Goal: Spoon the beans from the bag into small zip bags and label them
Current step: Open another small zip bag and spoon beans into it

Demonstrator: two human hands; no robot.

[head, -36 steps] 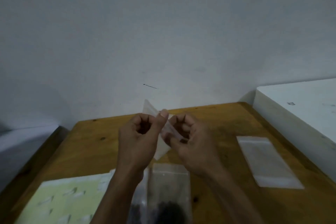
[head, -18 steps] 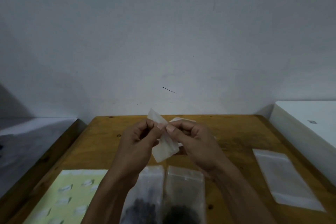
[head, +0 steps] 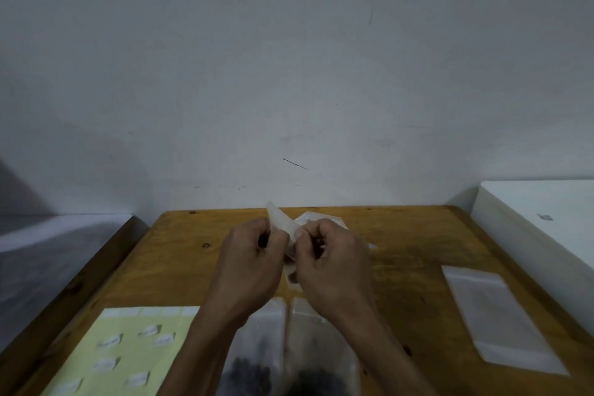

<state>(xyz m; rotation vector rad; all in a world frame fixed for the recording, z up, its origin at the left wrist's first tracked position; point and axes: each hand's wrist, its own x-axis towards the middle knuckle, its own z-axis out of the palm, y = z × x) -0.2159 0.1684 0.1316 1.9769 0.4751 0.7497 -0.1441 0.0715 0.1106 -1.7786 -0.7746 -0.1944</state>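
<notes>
Both hands are raised over the middle of the wooden table [head: 411,235]. My left hand [head: 250,267] and my right hand [head: 331,267] pinch a small clear zip bag [head: 283,225] between them; its upper end sticks up above my fingers. Two small zip bags with dark beans lie side by side below my wrists, the left one [head: 257,360] and the right one [head: 318,363]. A pale yellow label sheet [head: 119,354] with several white stickers lies at the near left. Another clear plastic piece [head: 318,217] shows behind my right hand.
A stack of empty clear zip bags [head: 501,318] lies flat at the right of the table. A white box-like surface [head: 546,225] stands beside the table's right edge. A grey ledge [head: 48,244] runs along the left. The wall is close behind.
My hands have closed in tighter on the small zip bag, covering more of it. The view has tilted slightly, so the bean bags and label sheet show a bit more.
</notes>
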